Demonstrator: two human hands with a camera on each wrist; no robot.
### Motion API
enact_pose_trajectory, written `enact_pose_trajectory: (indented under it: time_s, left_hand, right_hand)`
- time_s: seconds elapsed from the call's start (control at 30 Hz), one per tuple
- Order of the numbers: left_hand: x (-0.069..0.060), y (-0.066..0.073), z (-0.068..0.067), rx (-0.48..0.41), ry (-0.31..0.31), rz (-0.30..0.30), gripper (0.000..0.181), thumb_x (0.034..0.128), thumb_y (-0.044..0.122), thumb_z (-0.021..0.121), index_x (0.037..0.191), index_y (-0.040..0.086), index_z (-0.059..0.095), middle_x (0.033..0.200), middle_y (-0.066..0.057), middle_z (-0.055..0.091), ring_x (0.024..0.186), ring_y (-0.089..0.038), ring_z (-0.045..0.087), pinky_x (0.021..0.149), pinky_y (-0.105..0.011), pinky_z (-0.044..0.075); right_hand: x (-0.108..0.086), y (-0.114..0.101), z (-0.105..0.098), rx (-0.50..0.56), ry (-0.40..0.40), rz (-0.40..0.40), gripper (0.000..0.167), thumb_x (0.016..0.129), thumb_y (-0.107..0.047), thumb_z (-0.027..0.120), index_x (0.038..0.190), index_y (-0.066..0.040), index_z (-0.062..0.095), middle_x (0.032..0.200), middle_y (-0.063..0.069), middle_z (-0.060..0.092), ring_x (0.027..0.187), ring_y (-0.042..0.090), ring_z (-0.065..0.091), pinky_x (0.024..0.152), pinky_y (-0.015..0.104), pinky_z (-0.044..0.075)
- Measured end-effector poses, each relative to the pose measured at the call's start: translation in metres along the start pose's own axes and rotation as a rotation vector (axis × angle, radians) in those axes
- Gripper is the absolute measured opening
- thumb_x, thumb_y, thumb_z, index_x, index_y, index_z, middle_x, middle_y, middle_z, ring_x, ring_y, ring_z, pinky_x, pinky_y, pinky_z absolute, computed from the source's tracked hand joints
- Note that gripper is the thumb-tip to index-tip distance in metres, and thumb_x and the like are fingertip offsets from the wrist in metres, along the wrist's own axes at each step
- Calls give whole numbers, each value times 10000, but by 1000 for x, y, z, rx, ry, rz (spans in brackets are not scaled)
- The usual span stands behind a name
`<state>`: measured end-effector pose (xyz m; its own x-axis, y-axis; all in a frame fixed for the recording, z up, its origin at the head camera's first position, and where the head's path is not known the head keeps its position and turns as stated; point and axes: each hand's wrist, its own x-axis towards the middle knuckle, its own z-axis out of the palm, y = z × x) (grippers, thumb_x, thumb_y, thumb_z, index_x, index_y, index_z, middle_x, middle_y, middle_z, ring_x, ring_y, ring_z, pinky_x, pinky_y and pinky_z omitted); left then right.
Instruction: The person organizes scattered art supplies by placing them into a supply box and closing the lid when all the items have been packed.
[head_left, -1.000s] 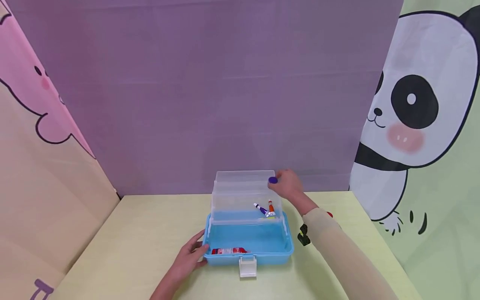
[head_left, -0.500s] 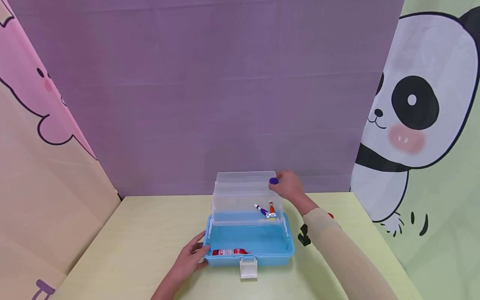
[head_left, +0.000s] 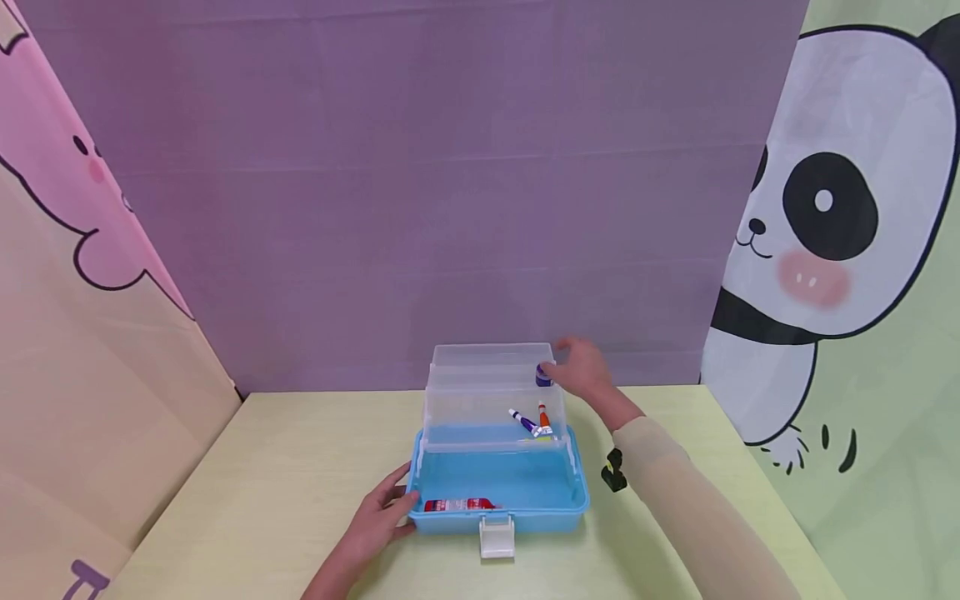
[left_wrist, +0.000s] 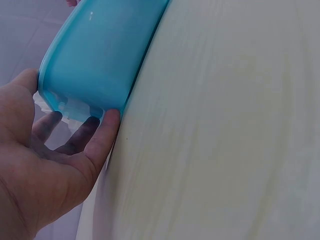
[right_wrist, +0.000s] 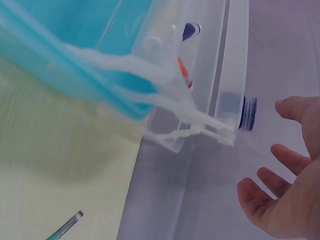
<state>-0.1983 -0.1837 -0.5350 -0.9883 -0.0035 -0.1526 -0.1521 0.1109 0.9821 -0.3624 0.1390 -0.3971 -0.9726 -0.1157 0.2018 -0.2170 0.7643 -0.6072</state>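
My left hand [head_left: 375,518] grips the left end of a blue box [head_left: 502,479]; in the left wrist view its thumb and fingers [left_wrist: 102,137] lie against that end. A red-labelled tube [head_left: 459,504] lies inside, along the front. Clear trays [head_left: 480,375] are folded up behind, holding a purple tube [head_left: 522,420] and an orange tube [head_left: 543,416]. A jar with a purple lid [head_left: 543,377] stands in the upper tray's right end. Just right of it is my right hand [head_left: 585,368]; the right wrist view shows the fingers spread, apart from the jar [right_wrist: 248,114].
A white latch [head_left: 497,537] hangs at the box's front. A small black and yellow object [head_left: 613,471] shows beside the right sleeve. On the table [right_wrist: 60,165] in the right wrist view lies a brush [right_wrist: 69,225]. A purple cloth [head_left: 420,208] hangs behind the table.
My right hand has let go of the purple-lidded jar and shifted slightly right, with the jar now lower in the upper tray. The left hand keeps its place on the box.
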Motion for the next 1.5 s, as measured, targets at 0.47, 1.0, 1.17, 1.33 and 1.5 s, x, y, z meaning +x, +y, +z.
enact_pose_trajectory:
  time_s: [0.47, 1.0, 1.17, 1.33, 1.5]
  left_hand:
    - [0, 1, 1, 3, 3, -8, 615, 975, 281, 608, 1510, 123, 349, 1282, -234, 483, 1072, -321, 571, 817, -477, 556]
    - [-3, 3, 2, 17, 25, 8, 584, 986, 241, 592, 1507, 120, 357, 1271, -230, 491, 1061, -324, 575, 801, -484, 560]
    - [-3, 2, 3, 22, 32, 14, 592, 980, 259, 600, 1503, 117, 363, 1266, -231, 499, 1063, -327, 578, 799, -478, 562]
    - [-2, 2, 4, 14, 37, 12, 582, 981, 250, 601, 1501, 128, 371, 1255, -220, 510, 1058, -320, 578, 798, -474, 563]
    - [-3, 2, 4, 11, 39, 16, 572, 990, 225, 585, 1505, 117, 362, 1275, -237, 498, 1072, -332, 569, 801, -482, 561]
  right_hand:
    - [-8, 47, -8, -34, 34, 51, 474, 874, -373, 678, 1167, -3, 629, 1203, 174, 619, 1063, 359, 584, 844, 501, 509]
    - [-29, 100, -29, -144, -1, 129, 397, 886, -336, 650, 1105, -6, 638, 1162, 187, 616, 977, 342, 589, 713, 442, 524]
    - [-36, 117, -31, -154, -14, 159, 409, 885, -331, 659, 1102, 14, 625, 1157, 218, 607, 905, 331, 588, 654, 405, 525]
    - [-43, 135, -33, -182, -41, 179, 439, 882, -339, 656, 1112, 34, 623, 1063, 188, 637, 853, 302, 597, 654, 400, 522]
    - [-51, 151, -36, -203, -64, 201, 435, 879, -345, 648, 1100, 29, 625, 1022, 162, 658, 841, 299, 612, 643, 414, 515]
